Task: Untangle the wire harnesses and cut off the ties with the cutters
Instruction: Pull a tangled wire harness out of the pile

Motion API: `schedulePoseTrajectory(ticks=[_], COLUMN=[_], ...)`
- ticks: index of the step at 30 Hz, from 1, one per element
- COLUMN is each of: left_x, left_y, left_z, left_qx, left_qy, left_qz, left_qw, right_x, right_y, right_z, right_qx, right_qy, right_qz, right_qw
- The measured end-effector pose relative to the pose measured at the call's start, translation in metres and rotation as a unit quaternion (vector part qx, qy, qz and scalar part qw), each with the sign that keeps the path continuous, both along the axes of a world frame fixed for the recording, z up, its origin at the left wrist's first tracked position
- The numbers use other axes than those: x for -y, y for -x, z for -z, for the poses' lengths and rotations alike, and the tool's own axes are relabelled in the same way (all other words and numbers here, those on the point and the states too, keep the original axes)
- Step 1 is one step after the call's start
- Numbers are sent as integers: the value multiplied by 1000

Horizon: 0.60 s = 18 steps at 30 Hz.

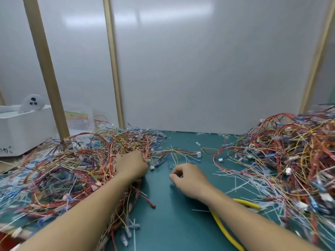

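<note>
A big tangle of red, yellow and blue wire harnesses covers the left of the green mat. My left hand grips wires at that tangle's right edge. One loose harness with a white connector lies just beyond my hands. My right hand hovers over the mat with curled fingers that pinch thin wires of that harness. The yellow-handled cutters lie on the mat under my right forearm, partly hidden by it.
A second heap of harnesses fills the right side, with cut white ties scattered before it. A white box stands at the back left. Wooden posts and a grey wall close off the back.
</note>
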<state>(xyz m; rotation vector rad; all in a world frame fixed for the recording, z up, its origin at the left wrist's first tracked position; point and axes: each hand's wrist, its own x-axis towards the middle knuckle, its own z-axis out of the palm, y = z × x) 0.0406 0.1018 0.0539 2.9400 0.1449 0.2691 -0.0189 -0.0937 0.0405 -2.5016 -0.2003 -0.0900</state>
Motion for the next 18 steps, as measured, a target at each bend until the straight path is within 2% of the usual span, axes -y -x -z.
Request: schedulePoseTrajectory(ticks=[2, 4, 6, 8, 10, 13, 15, 18], left_x=[-5, -6, 1, 13, 23, 30, 34, 39], left_y=[-4, 0, 13, 33, 50, 70, 82, 82], left_z=[-14, -30, -43, -45, -39, -28, -19, -8], left_qx=[-6, 9, 24, 45, 64, 53, 9, -23], left_qy=[115, 265, 335, 311, 262, 248, 238, 123], left_qz=[-3, 21, 75, 146, 182, 230, 311, 385], left_qw=[993, 964, 939, 938, 946, 940, 920, 914], right_x=[3, 5, 2, -7, -15, -21, -24, -32], right_y=[-4, -10, -14, -17, -20, -25, -27, -29], right_z=[-1, -4, -11, -19, -28, -32, -31, -30], right_qx=[-6, -8, -23, -78, -122, -176, -210, -181], right_qy=[-16, -37, -125, -286, -383, -421, -437, -418], right_qz=[8, 19, 24, 25, 33, 51, 44, 12], right_qw=[1000, 999, 992, 955, 915, 889, 873, 890])
